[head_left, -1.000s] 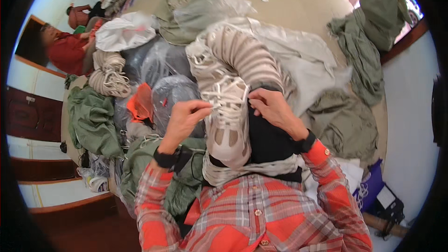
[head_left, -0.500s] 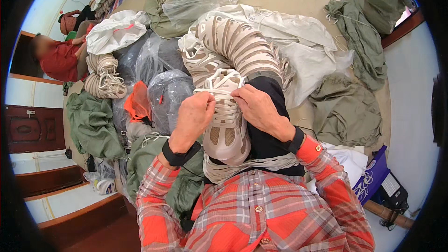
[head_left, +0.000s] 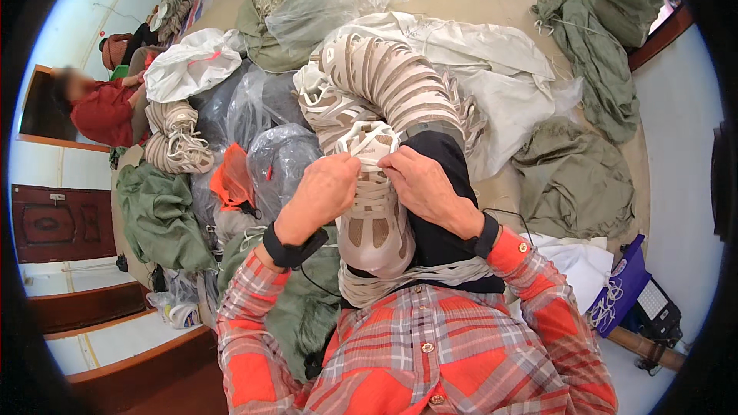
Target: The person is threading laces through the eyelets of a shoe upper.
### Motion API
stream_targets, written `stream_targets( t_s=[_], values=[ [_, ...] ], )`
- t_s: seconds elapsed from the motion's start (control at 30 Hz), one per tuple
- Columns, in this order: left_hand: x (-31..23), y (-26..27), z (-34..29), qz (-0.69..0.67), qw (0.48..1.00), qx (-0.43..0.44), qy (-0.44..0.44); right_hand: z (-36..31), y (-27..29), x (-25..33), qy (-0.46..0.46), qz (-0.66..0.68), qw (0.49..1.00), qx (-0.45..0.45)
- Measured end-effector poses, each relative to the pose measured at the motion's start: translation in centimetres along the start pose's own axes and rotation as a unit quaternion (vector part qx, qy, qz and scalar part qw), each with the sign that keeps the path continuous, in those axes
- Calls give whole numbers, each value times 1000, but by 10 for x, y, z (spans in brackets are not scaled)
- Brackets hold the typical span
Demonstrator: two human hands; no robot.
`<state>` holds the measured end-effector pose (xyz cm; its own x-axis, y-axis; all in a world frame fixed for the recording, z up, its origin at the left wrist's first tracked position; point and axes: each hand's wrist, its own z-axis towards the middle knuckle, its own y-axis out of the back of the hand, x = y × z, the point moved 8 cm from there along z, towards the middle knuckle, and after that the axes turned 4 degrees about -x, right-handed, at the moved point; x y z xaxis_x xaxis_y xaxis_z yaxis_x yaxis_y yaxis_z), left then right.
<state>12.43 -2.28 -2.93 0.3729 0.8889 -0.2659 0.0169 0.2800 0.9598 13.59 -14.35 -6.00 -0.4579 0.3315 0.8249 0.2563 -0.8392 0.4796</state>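
Shoe (head_left: 374, 234) lies toe toward shirt (head_left: 427, 327), between left hand (head_left: 323, 190) and right hand (head_left: 427, 183), equally near; both hands' fingers (head_left: 393, 163) seemingly pinch lace (head_left: 370, 161).

Your shirt (head_left: 396, 342) is plaid in red, grey and white, your wristbands (head_left: 486, 237) black. Before you, the shoe (head_left: 375, 237) is cream and brown, its laces (head_left: 373, 194) off-white.

Left hand (head_left: 327, 188), right hand (head_left: 423, 188) near each other, both pinching.
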Motion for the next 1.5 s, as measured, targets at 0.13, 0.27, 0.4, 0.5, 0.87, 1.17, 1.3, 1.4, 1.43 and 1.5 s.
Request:
stream_targets(
  t_s=[0.13, 0.27, 0.4, 0.5, 0.87, 1.17, 1.3, 1.4, 1.43, 1.5],
  values=[
    [21, -13, -5, -242, 965, 73, 70, 0, -5, 0, 2, 16, 1000, -4],
    [6, -11, -13, -126, 988, 7, 94, 0, -9, 0, 25, 13, 999, 17],
    [0, -18, -4, -190, 971, 38, 142, 1, -8, 3, 21, 43, 999, 15],
    [26, -30, -16, -361, 902, -25, 234, 0, -6, 11, 44, 45, 998, 0],
    [25, -24, -22, -288, 927, -103, 215, 14, -19, 37, 160, -45, 979, 115],
    [20, -10, -29, -326, 902, -118, 258, 11, -26, 43, 193, -62, 968, 151],
    [26, -13, -25, -300, 914, -131, 241, 16, -27, 29, 142, -59, 980, 131],
    [26, -6, -18, -268, 927, -162, 205, 22, -22, 28, 124, -61, 984, 114],
    [26, -5, -20, -266, 927, -164, 207, 22, -24, 32, 128, -53, 982, 128],
    [28, 4, -24, -265, 927, -168, 207, 24, -27, 47, 154, -92, 975, 127]
  ],
)
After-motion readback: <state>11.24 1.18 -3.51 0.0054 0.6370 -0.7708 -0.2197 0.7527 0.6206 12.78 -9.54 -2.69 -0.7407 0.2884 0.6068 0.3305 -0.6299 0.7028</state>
